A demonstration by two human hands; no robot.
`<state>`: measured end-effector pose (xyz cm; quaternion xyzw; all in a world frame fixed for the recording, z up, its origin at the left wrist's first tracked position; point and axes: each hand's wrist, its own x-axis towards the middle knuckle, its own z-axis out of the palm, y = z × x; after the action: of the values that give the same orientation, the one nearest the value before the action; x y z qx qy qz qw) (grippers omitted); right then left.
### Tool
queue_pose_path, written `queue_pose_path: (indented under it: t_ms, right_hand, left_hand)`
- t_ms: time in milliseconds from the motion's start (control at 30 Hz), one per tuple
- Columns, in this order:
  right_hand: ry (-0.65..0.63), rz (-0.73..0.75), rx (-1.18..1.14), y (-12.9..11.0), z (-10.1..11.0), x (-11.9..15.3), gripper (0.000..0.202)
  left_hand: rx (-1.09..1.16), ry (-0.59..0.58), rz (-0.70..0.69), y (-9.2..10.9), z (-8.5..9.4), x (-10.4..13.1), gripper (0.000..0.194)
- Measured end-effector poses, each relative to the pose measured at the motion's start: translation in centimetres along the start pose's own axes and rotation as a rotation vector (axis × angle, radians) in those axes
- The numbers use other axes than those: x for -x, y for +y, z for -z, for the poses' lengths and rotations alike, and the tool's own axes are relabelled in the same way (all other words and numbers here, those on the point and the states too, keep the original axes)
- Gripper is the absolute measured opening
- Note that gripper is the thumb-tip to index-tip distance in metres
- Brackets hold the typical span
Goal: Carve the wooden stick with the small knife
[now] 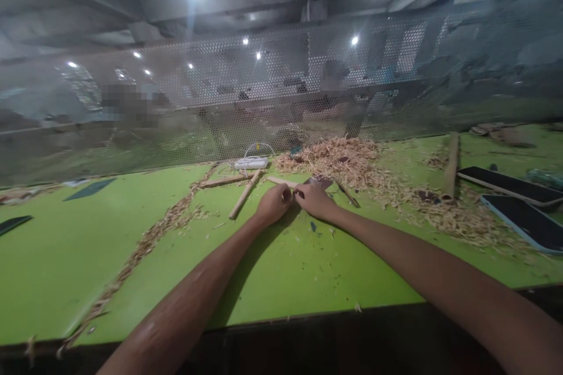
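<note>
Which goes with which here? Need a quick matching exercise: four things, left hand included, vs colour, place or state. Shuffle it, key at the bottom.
Column one
1. Left hand
2. Corded device
3. Nearer of the two phones
4. Big pile of shavings

Column two
A. Dark screen, light blue edge
B. Pale tan, heaped in front of the mesh screen
C. White casing, lying left of the shavings pile
D. Fingers curled, fingertips close to those of the right hand

Pairs: 1-D, 2-C, 3-A, 4-B
</note>
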<state>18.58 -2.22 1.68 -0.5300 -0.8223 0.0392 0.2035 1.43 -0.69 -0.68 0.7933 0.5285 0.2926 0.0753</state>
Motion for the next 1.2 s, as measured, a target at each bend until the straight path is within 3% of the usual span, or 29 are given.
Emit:
queue_pose_path:
  t_ms: [600, 867, 1200]
  right_hand:
    - [-0.020, 0.132, 0.003, 0.52, -0.44, -0.10, 0.018]
    - [0.037, 0.060, 0.018, 0.47, -0.62, -0.17, 0.024]
    - [0.021, 0.034, 0.041, 0.22, -0.16, 0.03, 0.023]
  left_hand:
    - [0.033, 0.008, -0.073, -0.60, -0.28, 0.19, 0.003]
    - [-0.008, 0.018, -0.039, -0.66, -0.46, -0.17, 0.004]
    - [0.066, -0.023, -0.070, -0.75, -0.27, -0.17, 0.009]
